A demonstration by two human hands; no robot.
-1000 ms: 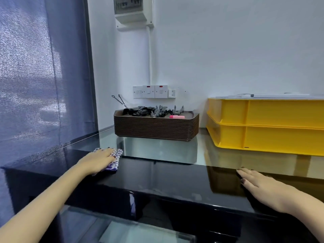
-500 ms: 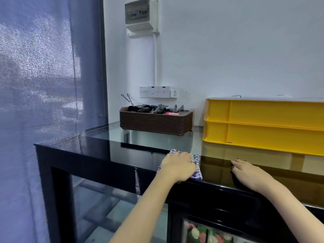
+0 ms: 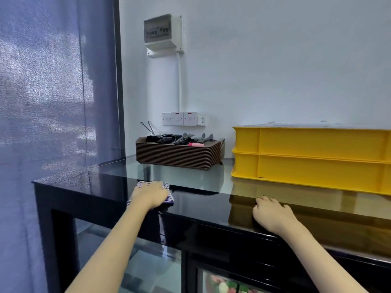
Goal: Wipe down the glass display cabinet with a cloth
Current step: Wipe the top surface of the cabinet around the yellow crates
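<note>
On the glossy top of the glass display cabinet (image 3: 201, 210), the left hand (image 3: 149, 195) pressed flat-fingered on the cloth (image 3: 170, 198) near the front edge, the right hand (image 3: 273, 214) rested open alongside, apparently mid-wipe, the next stroke needing even pressure toward the far brown trays (image 3: 179, 154).

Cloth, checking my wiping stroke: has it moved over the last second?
Yes. The cloth swept right until level with the brown tray stack's right end, then back left to its left half.

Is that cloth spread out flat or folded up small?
Folded small: the cloth barely shows past the left hand pressing it onto the cabinet top.
</note>
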